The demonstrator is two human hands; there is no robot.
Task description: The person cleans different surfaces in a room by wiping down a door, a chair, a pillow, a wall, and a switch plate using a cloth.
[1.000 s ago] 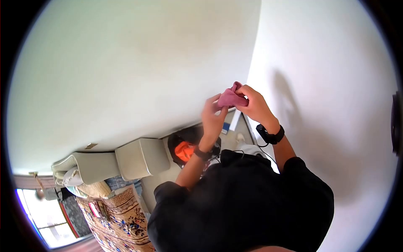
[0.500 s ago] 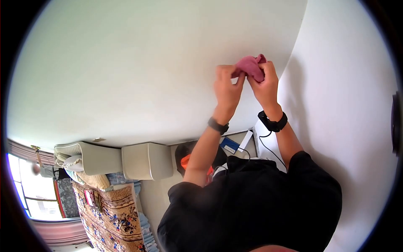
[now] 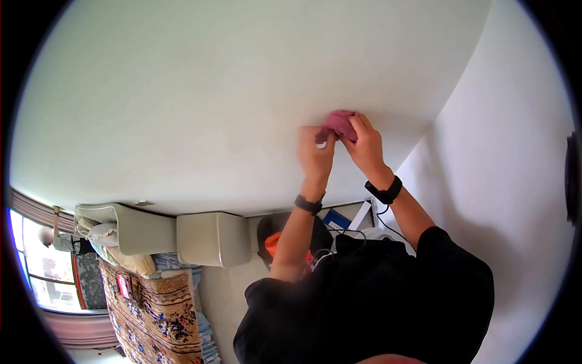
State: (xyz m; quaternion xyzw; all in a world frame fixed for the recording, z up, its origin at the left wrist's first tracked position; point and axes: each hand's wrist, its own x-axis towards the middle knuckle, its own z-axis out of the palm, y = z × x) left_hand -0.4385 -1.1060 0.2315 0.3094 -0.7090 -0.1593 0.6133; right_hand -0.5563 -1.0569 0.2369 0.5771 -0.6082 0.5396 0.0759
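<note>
Handling apparently unfinished, the right hand [image 3: 366,147] is grasping a bunched, dusky-pink fabric cloth [image 3: 340,124], unreleased, before the smooth pale wall [image 3: 200,109], the blurred left hand [image 3: 315,159] resting at its edge, grip unclear.

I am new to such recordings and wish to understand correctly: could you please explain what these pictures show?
There is no machine here, only a person's two bare hands. Every picture comes from one camera worn on the head, looking forward and down, so the black shirt is the wearer's own. The right hand holds a bunched pink cloth before a pale wall. The left hand, blurred, is at the cloth's edge; its grip is unclear. At lower left, a patterned cover bears a small red item.
</note>
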